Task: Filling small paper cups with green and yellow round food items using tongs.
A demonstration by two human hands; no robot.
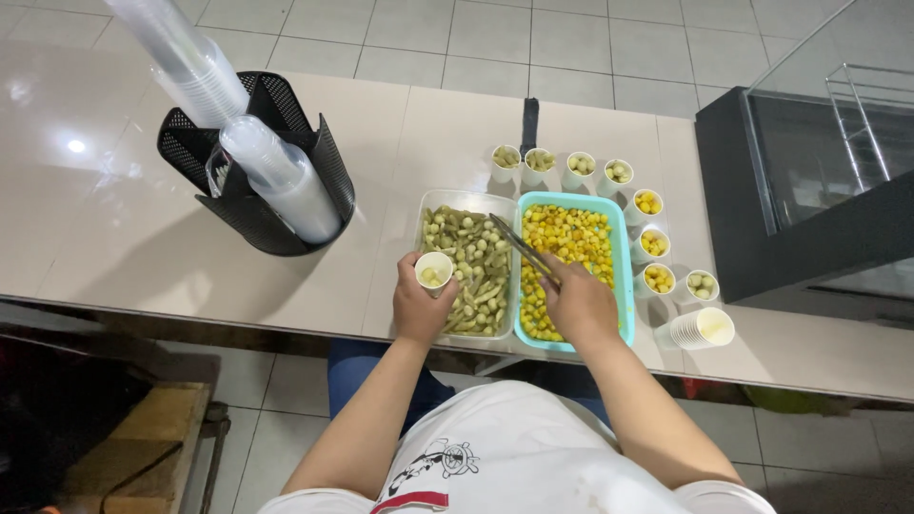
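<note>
My left hand (419, 306) holds a small white paper cup (434, 269) with a few pale green pieces in it, at the left rim of a clear tray (440, 200) of green olive-like pieces. My right hand (578, 306) grips metal tongs (522, 247) whose tips reach over the edge between the clear tray and a turquoise tray (625, 276) of yellow pieces. The right hand rests above the turquoise tray's near end.
Filled small cups (579, 169) stand in a row behind and to the right of the trays. A stack of cups (702, 328) lies on its side at the right. A black mesh holder (262, 162) with tall stacks of clear plastic cups stands left. A glass display case (819, 162) sits far right.
</note>
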